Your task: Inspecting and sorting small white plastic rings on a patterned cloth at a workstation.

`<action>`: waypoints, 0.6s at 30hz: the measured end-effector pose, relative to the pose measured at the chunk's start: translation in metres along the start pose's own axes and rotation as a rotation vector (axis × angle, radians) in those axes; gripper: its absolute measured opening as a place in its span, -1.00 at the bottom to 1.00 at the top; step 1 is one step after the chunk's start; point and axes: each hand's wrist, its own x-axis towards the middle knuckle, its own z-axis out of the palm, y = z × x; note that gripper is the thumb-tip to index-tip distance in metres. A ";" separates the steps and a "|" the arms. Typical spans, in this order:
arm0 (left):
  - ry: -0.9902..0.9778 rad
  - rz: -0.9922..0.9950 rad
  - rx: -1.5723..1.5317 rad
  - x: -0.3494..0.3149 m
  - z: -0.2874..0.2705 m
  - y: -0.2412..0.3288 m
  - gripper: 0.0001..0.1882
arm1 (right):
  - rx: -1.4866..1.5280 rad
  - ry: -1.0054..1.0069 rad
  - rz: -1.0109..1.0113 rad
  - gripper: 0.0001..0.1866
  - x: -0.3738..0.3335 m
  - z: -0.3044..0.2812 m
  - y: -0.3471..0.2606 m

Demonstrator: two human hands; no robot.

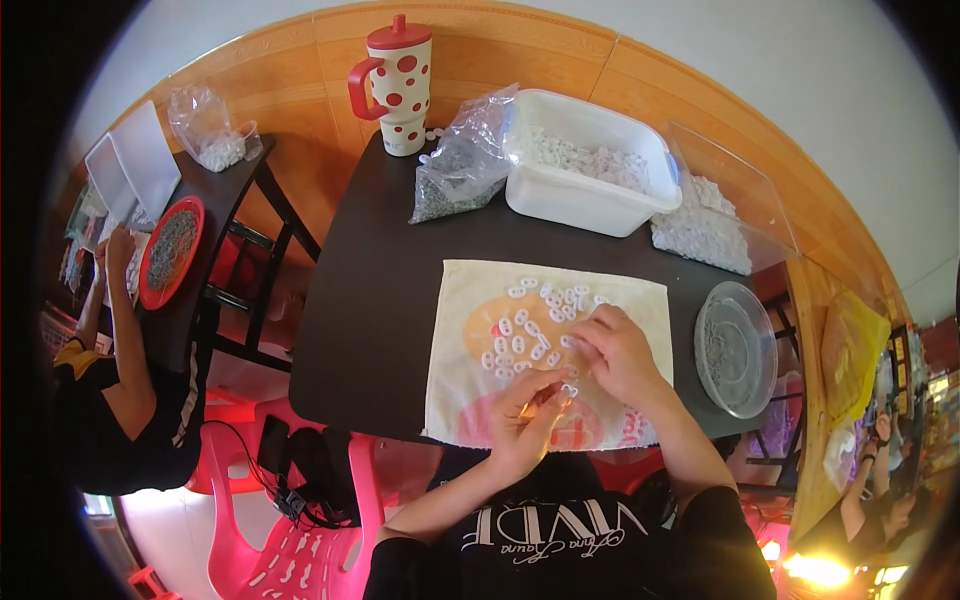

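My left hand (527, 420) is closed in a pinch on a small white two-holed plastic piece (570, 390), just above the lower part of a printed cream towel (455, 350). Over the towel's right half, my right hand (622, 352) has its fingers bent together. Its fingertips come down beside the loose pieces, and what they hold, if anything, is too small to make out. Several more white two-holed pieces (517, 345) lie scattered across the middle of the towel, left of and beyond my right hand.
On the dark table (350, 340) stand a spotted tumbler (405, 90), a clear bag of grey bits (458, 180), a white tub (575, 200) of white pieces, a bag of white pieces (700, 235) and a round clear container (737, 350). A person (125, 380) works at the left table.
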 end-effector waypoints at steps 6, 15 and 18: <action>0.011 0.021 -0.011 0.001 0.000 -0.003 -0.65 | -0.011 0.005 -0.058 -0.81 -0.004 0.007 -0.001; 0.019 -0.036 -0.078 0.001 0.005 0.000 -0.66 | 0.996 0.133 0.393 -0.92 -0.034 -0.010 -0.017; 0.004 0.009 -0.049 0.002 0.005 0.007 -0.68 | 0.728 0.134 0.240 -0.86 -0.046 -0.018 -0.016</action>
